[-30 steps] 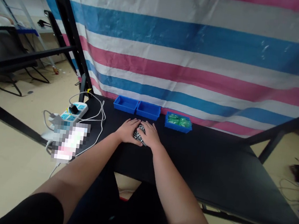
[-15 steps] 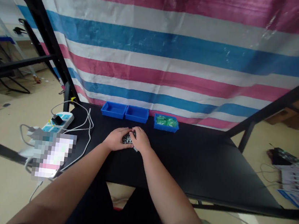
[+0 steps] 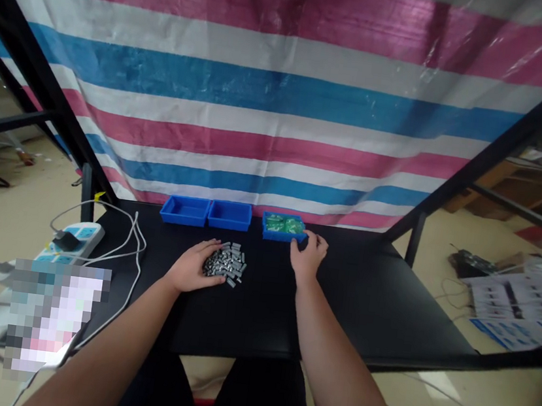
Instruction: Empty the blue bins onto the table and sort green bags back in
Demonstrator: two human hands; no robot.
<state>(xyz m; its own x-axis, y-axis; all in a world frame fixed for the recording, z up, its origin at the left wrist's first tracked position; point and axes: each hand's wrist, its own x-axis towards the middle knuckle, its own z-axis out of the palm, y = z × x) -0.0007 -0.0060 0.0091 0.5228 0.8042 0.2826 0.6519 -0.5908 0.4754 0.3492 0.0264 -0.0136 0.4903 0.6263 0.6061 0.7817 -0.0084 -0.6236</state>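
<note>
Fingers: left hand (image 3: 192, 267) spread, cupping metal pieces (image 3: 226, 265) | right hand (image 3: 308, 257) slack, holding nothing, at tray (image 3: 267, 233) of green packets (image 3: 284, 224) | pieces all heaped by left fingertips

A pixelated patch (image 3: 52, 314) is masking whatever is lying at the desk's (image 3: 386, 309) left edge. The left hand (image 3: 188, 270) is covering part of the pile of metal pieces (image 3: 228, 265), which are too tiny to identify. The right hand (image 3: 308, 261) is hiding a corner of the blue bin (image 3: 277, 235) with its fingers (image 3: 299, 246), and the green contents (image 3: 283, 224) are unclear. The bottom edge is cutting off both forearms.
</note>
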